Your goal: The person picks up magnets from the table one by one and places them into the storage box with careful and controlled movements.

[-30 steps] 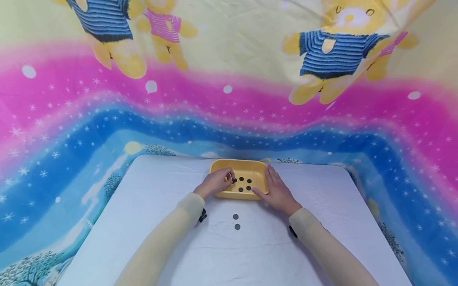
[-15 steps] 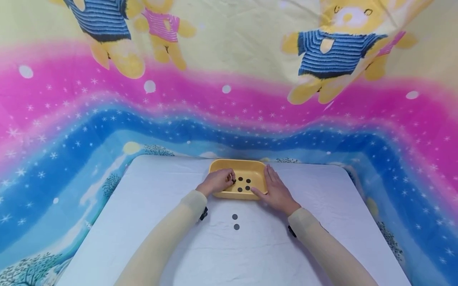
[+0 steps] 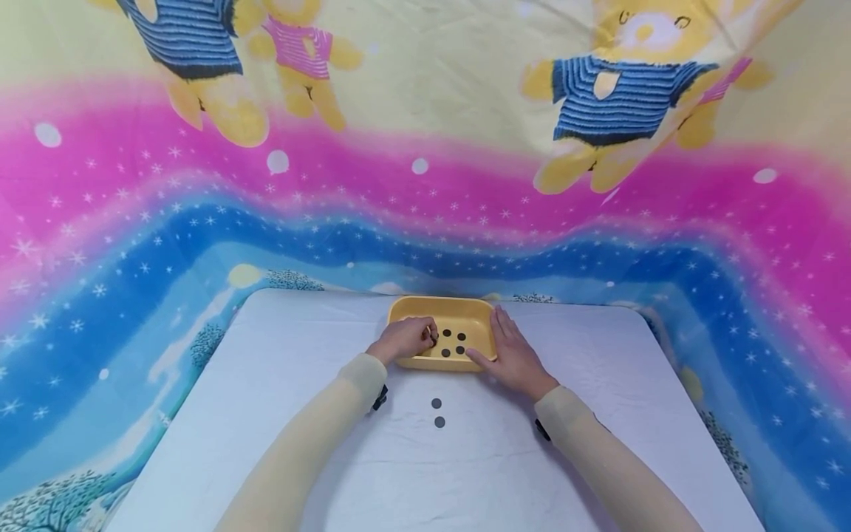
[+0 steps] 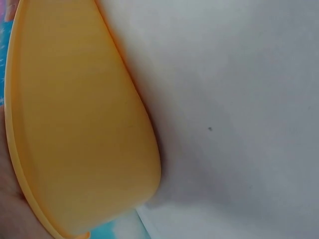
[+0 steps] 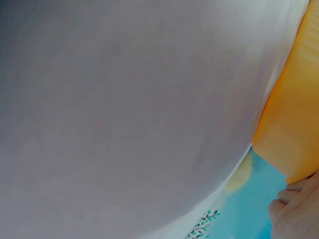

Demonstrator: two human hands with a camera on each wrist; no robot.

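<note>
A yellow rectangular tub point(image 3: 475, 323) stands at the far side of the table, with several small dark round discs point(image 3: 447, 333) lying flat on its floor. Reaching in over the tub's left side, my left hand point(image 3: 407, 337) has curled fingers that pinch a dark disc, mostly hidden by the fingertips. My right hand point(image 3: 517, 360) rests on the tub's right end, fingers straight along the rim and thumb over the near edge. Both wrist views show the tub's outer wall point(image 4: 84, 124), with only a bit of each hand at the frame's edge.
Two more dark discs point(image 3: 436, 403) lie on the white cloth in front of the tub, one nearer than the other. The white-covered table point(image 3: 279, 384) ends just behind the tub. A printed curtain point(image 3: 425, 222) with bears and snowflakes hangs close around its back and sides.
My left fingers have shifted slightly at the pinched disc, and the wrist has edged a little to the right. My right hand, the tub and the other discs stay as they were.
</note>
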